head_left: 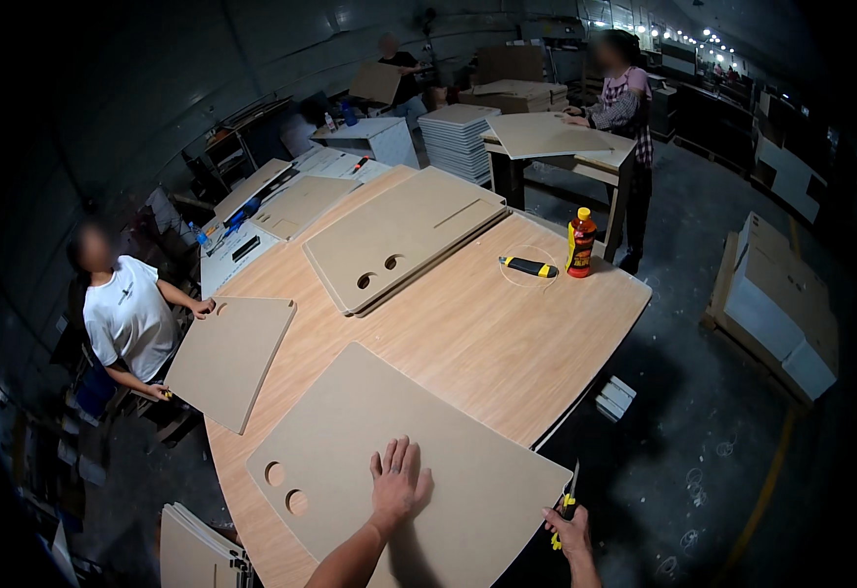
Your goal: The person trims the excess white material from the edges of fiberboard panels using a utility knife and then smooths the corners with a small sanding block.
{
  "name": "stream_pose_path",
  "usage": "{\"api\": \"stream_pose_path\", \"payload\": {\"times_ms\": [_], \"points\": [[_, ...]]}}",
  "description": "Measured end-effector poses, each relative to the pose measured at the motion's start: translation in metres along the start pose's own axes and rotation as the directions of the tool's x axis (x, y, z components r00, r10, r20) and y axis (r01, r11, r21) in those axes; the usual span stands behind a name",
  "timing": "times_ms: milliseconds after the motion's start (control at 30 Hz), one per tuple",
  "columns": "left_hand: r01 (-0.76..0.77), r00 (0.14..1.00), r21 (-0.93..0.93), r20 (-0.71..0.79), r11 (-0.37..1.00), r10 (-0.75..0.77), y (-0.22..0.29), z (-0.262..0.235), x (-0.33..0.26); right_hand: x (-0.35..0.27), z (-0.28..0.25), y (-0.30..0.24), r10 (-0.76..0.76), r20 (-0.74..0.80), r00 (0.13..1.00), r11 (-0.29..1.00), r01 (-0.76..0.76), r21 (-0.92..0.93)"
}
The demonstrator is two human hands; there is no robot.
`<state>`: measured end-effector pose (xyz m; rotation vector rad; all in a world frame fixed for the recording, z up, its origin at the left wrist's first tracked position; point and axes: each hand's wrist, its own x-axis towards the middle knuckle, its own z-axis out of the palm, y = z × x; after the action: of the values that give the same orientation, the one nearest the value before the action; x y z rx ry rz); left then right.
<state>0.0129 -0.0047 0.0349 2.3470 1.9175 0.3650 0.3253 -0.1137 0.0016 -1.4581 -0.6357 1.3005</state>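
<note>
A beige board (pixel 369 407) with two round holes near its left corner lies on the wood-grain table in front of me. My left hand (pixel 398 482) rests flat on the middle of this board, fingers stretched out. At the board's right corner, my right hand (pixel 575 537) is closed around a yellow and black utility knife (pixel 569 504). The knife's blade points up, beside the board's edge; I cannot tell whether it touches.
Stacked boards (pixel 399 235), another utility knife (pixel 528 267) and a drink bottle (pixel 580 243) are on the table (pixel 487 343). At left a co-worker (pixel 132 309) holds a board (pixel 227 358). Another person (pixel 624 108) works behind. Wrapped panels (pixel 776 304) stand on the right floor.
</note>
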Motion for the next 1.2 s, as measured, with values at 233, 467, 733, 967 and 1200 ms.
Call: {"api": "stream_pose_path", "payload": {"times_ms": [233,467,733,967,1200], "points": [[-0.027,1.0,0.012,0.0,1.0,0.027,-0.007,0.006,-0.001,-0.016,-0.009,0.0,0.089,0.059,0.994,0.986,-0.08,-0.148],[-0.019,0.999,0.099,0.028,0.995,0.016,-0.023,0.012,0.021,-0.038,0.003,-0.037,-0.231,-0.009,0.973,0.738,0.169,-0.653],[0.101,0.986,0.164,-0.146,0.981,-0.077,0.039,0.033,0.106,-0.077,0.012,-0.046,-0.443,-0.019,0.896,0.385,0.171,-0.907],[0.127,0.989,0.195,-0.094,0.972,-0.111,0.018,0.032,0.108,-0.058,0.013,-0.04,-0.524,-0.091,0.847,0.353,0.119,-0.928],[0.106,0.99,0.165,-0.112,0.981,-0.089,0.021,0.032,0.115,-0.047,0.007,-0.047,-0.537,-0.058,0.842,0.263,0.101,-0.96]]}}
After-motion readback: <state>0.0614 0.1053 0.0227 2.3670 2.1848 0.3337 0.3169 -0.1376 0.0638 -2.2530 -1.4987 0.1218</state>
